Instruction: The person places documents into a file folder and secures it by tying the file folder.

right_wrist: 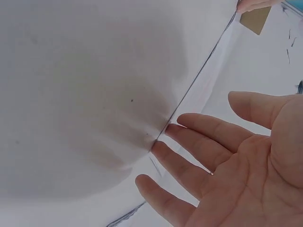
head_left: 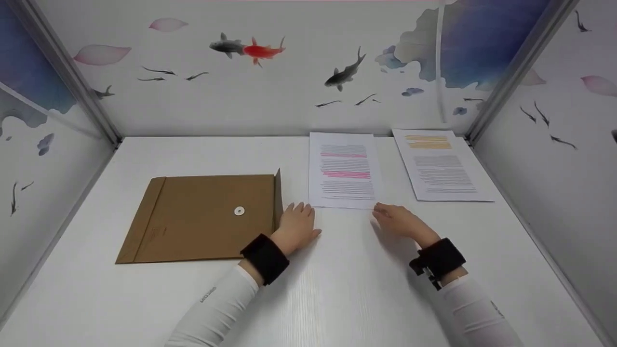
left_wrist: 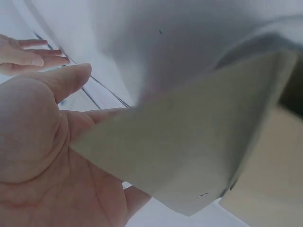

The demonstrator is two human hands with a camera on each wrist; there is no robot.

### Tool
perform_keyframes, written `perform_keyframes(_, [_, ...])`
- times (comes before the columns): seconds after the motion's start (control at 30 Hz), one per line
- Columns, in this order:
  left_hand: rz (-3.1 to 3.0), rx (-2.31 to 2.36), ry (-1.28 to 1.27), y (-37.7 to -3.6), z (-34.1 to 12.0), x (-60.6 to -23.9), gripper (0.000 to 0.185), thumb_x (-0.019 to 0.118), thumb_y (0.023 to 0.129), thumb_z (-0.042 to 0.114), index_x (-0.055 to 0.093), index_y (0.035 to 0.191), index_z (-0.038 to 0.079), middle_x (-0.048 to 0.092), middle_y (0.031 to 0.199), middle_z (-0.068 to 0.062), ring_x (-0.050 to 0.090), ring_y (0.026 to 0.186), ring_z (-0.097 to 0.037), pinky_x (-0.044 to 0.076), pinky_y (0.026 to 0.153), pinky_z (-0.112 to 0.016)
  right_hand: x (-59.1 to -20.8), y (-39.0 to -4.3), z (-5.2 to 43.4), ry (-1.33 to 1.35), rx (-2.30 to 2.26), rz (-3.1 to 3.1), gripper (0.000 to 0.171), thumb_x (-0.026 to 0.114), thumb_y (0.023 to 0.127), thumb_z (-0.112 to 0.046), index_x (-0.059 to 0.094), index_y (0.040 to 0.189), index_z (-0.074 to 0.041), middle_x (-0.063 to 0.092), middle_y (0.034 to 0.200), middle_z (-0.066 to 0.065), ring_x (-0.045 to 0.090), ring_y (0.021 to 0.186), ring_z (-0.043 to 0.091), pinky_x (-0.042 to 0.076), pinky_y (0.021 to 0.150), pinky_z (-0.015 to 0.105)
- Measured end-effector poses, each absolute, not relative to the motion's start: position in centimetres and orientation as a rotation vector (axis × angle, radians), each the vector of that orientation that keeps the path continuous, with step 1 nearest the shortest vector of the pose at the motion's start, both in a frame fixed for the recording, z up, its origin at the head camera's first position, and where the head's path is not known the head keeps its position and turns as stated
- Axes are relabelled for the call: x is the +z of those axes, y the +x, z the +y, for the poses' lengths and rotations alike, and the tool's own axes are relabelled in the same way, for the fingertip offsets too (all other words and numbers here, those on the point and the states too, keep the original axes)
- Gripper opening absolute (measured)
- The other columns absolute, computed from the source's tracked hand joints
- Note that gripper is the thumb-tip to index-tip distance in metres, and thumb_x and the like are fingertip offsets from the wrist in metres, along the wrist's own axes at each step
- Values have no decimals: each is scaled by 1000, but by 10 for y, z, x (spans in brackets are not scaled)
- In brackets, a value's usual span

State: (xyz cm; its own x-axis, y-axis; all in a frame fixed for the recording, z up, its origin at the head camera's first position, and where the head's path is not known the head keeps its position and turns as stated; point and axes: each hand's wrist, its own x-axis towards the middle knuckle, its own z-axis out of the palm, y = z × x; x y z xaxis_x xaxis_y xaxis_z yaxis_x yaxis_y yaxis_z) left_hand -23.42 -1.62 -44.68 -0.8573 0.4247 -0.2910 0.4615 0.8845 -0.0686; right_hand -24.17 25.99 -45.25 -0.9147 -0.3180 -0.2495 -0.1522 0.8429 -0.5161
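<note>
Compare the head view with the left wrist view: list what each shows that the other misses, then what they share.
Only the head view shows the whole brown envelope lying flat with its round white button, the sheet with pink lines, the sheet with orange lines and the fish-painted walls.

Only the left wrist view shows the left hand's palm and the underside of the envelope's raised flap against it.

Both show the left hand at the flap, the right hand open nearby, and the white table.
</note>
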Motion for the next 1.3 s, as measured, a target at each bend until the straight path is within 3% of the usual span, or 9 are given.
perform_keyframes(0.87, [2888,-345,873,-182,-14,-446,69,49,101,60,61,140,4,64,145,-7,57,139,-19,43,118,-34,-450,-195,269,-370,-700,2730,43,49,106,-19,56,138,9,57,144,31,53,136,48,43,112,61])
perform_keyframes(1.3, [2906,-209,982,-163,-23,-444,63,53,101,57,65,133,4,68,136,-8,61,133,-22,48,114,-36,-450,-171,272,-403,-713,2752,36,53,104,-15,63,132,7,60,141,30,56,134,47,47,108,60])
